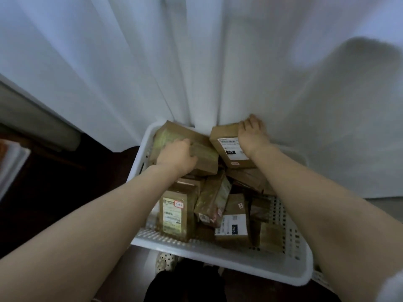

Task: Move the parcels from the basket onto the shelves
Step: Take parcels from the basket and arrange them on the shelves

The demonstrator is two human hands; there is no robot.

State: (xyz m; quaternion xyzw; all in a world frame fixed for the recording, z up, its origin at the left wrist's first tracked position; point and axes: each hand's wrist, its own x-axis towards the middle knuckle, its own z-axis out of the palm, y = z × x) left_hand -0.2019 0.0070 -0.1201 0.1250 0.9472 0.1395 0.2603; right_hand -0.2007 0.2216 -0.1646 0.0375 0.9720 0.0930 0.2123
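A white perforated plastic basket (220, 261) stands on the floor below me, filled with several brown cardboard parcels. My left hand (177, 154) grips a tape-wrapped brown parcel (202, 153) at the basket's far left. My right hand (253, 136) grips a brown parcel with a white shipping label (226, 147) at the far right of the basket, fingers curled over its far edge. Other parcels lie below, among them a labelled one with a red-edged sticker (173, 214) and one marked 060 (232, 227). No shelf is in view.
A white curtain (196, 62) hangs right behind the basket and brushes its far rim. Dark floor (54, 192) lies to the left, beside a pale ledge (32, 118) and a white object (11, 162) at the frame's left edge. My spotted shoe (166, 263) shows under the basket's near rim.
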